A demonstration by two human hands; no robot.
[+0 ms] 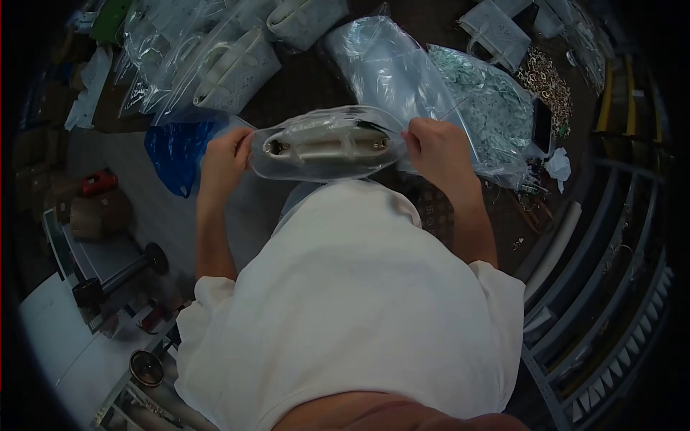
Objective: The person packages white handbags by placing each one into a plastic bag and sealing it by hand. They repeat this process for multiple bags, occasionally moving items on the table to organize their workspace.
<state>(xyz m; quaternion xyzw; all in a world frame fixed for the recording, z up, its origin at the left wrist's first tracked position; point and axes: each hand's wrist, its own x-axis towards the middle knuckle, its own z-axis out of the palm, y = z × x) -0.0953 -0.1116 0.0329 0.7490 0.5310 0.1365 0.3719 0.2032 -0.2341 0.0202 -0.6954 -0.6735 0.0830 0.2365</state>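
A clear plastic bag (327,164) with a white handbag (323,142) inside is held level in front of my chest. My left hand (226,154) grips the bag's left end, and my right hand (435,147) grips its right end. Both hands pinch the plastic at the edges, with the handbag seen from its base side between them. My white shirt fills the lower middle of the view.
On the dark table lie several bagged white handbags (230,65), a large clear plastic sheet (392,65), a bag of greenish small parts (492,108), a heap of metal chain pieces (550,82) and a blue plastic bag (176,147). Metal racking (611,302) stands at right.
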